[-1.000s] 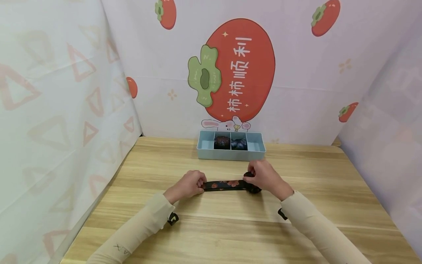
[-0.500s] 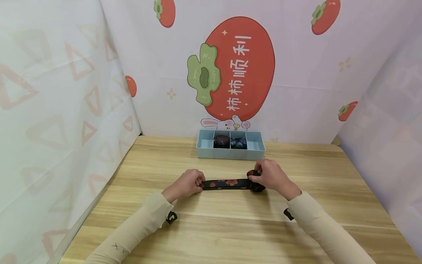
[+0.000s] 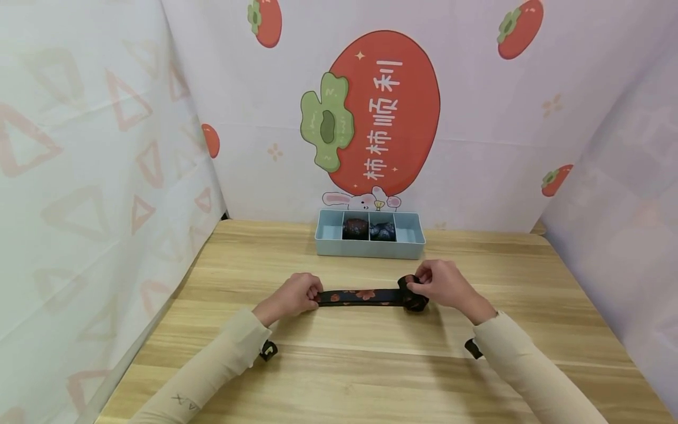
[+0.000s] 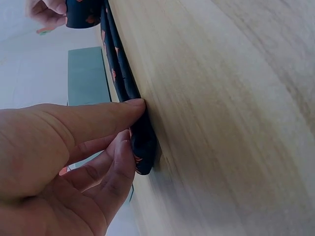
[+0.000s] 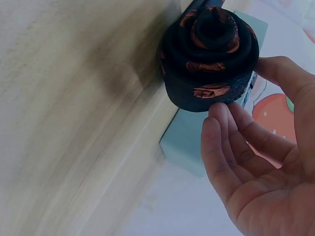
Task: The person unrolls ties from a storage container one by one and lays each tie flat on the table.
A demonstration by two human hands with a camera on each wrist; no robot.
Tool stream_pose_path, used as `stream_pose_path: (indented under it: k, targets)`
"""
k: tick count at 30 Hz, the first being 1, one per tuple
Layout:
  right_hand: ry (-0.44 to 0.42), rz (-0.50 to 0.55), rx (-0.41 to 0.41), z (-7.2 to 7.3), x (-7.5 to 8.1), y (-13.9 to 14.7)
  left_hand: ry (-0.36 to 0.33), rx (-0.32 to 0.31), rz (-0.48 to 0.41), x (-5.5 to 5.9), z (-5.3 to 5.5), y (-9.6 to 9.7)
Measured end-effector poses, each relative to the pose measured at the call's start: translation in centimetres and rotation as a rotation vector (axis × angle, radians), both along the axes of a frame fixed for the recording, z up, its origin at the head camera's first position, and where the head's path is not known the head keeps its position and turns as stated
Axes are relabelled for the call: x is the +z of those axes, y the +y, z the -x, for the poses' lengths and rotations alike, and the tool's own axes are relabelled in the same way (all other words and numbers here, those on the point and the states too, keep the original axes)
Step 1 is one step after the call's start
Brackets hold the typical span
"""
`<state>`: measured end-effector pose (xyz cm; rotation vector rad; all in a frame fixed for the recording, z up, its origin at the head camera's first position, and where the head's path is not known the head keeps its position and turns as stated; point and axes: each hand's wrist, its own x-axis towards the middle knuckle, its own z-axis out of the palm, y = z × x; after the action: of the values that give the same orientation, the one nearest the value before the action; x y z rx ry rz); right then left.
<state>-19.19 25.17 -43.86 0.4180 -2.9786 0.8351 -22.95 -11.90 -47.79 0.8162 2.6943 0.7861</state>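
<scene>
A dark necktie with orange flowers lies stretched across the table between both hands. Its left end is pinched between the thumb and fingers of my left hand, close against the wood. In the left wrist view that necktie end shows folded layers. The right part of the necktie is wound into a thick roll. My right hand holds this roll from behind and above, thumb on one side and fingertips on the other. Spiral layers of the roll face the right wrist camera.
Behind the hands, at the back of the table, stands a light blue box with several compartments. A dark red roll and a dark blue roll sit in its middle compartments. A printed curtain hangs behind.
My right hand has moved right with the roll, and my left hand has shifted slightly left with the necktie's end. The flat stretch between them has grown longer.
</scene>
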Motion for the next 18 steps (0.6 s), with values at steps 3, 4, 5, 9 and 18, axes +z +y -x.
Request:
stream_pose_path:
  k: [3,4,5,9,18]
  targets:
    - [0.022,-0.015,0.003,0.1,0.2,-0.3,0.003,-0.009,0.003,0.1,0.0,-0.1]
    - [0.034,-0.018,0.003,0.1,0.3,-0.5,0.005,-0.012,0.004,0.1,0.0,-0.1]
    - [0.046,-0.019,0.005,0.2,0.4,-0.8,0.005,-0.012,0.003,0.1,0.0,-0.1]
    - [0.078,-0.023,0.063,0.4,0.4,-1.9,0.002,-0.009,0.002,0.2,-0.1,0.0]
    - [0.066,-0.074,0.051,0.3,0.0,-2.5,0.007,-0.004,-0.004,0.0,-0.2,-0.1]
